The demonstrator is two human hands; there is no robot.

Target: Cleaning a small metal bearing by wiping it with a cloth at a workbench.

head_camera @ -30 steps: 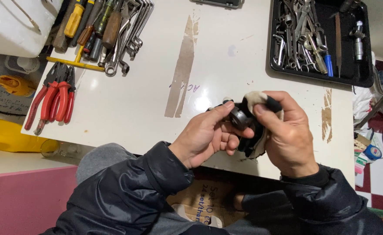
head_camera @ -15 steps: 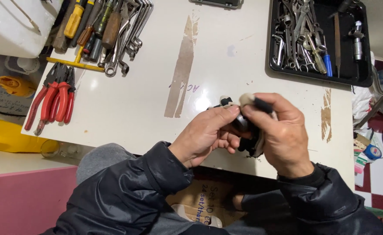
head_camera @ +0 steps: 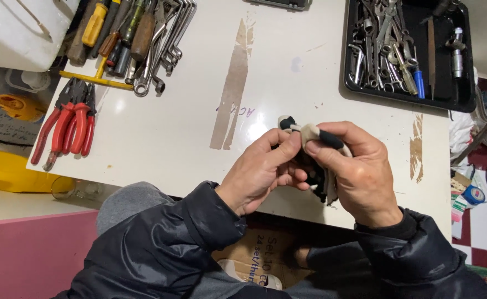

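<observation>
Both hands are bunched together over the near edge of the white table (head_camera: 166, 138), working on one small dark part (head_camera: 311, 169) that's mostly buried between the palms, so I can't really tell what it is. The left hand (head_camera: 263, 171) has its fingers curled in and closed on the part from the side, thumb pressed up near the top. The right hand (head_camera: 357, 171) is gripping a dirty whitish rag (head_camera: 310, 132) stained black, fingers wrapped over it and pushing it down onto the part. A bit of the rag hangs below the right palm. Further off on the left sit red-handled pliers (head_camera: 66, 124), well apart from the hands, with a pile of wrenches and screwdrivers (head_camera: 138, 39) above them. Top right there's a black tray (head_camera: 464, 99) full of metal tools. A strip of brown tape (head_camera: 233, 83) runs down the table just above the hands
</observation>
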